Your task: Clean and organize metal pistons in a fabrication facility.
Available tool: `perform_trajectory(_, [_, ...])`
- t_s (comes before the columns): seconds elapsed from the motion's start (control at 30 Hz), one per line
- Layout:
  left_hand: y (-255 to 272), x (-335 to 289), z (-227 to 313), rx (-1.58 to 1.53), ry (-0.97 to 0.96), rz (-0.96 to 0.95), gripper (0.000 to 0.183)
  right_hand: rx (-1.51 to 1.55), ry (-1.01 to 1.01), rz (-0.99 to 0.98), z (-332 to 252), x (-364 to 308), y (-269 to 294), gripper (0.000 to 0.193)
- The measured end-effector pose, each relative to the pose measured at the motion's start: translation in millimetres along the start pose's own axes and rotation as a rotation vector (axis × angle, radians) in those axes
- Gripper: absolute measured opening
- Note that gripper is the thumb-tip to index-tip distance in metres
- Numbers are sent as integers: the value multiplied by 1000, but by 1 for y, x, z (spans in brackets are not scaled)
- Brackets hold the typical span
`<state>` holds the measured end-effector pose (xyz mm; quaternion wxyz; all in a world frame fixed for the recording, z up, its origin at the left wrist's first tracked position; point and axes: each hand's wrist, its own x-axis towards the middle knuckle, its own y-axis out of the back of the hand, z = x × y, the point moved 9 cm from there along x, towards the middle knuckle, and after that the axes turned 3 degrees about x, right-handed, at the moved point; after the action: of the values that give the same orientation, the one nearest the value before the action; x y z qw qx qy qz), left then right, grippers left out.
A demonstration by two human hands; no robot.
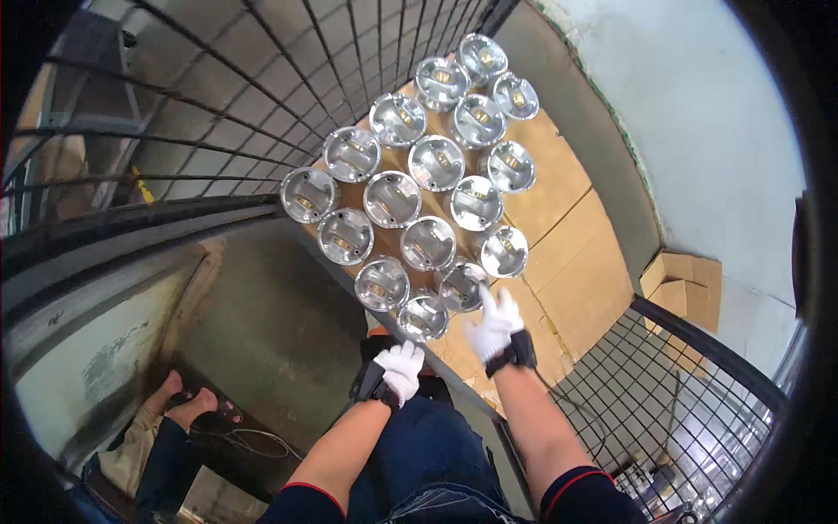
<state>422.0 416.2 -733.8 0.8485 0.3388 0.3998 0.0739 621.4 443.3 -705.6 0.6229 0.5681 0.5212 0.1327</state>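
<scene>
Several silvery metal pistons [392, 199] stand grouped on a cardboard-covered surface, hollow side up. Wearing a white glove, my right hand [496, 325] reaches over the front right of the group. Its stretched index finger meets the rim of one piston [461, 287]; the other fingers are apart and hold nothing. My left hand [401, 370], also gloved in white, is just short of the nearest piston [422, 317], apart from it. Its fingers are loosely bent, with nothing seen in them. Dark bands wrap both wrists.
Flattened brown cardboard [567, 262] covers the surface. Black wire mesh [288, 96] rises along the far left side, and another mesh panel [646, 393] lies at the right. A pale wall [690, 113] borders the far right. Another person's bare feet [194, 406] show at lower left.
</scene>
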Motion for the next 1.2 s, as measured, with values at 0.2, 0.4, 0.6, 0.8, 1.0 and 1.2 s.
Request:
perform_trajectory(0.2, [-18,-140,-5,-116,234,31,28,-100,-508,-553,81,-179,-45,82])
perform_trajectory(0.4, [-97,-312,-6,-207,654,8,29,192,-556,-330,247,-218,-117,75])
perform_trajectory(0.6, [-334,-478,134,-521,751,-345,36,-215,-1,-262,52,-204,49,76])
perform_trajectory(0.8, [-425,-502,240,-794,864,-46,33,-403,349,-154,21,-204,30,81])
perform_trajectory(1.0, [-507,-499,296,-846,876,155,31,-434,1132,-92,-100,-366,-4,31])
perform_trajectory(1.2, [-584,-583,334,-1275,1337,446,43,92,1170,-640,-168,-600,-55,80])
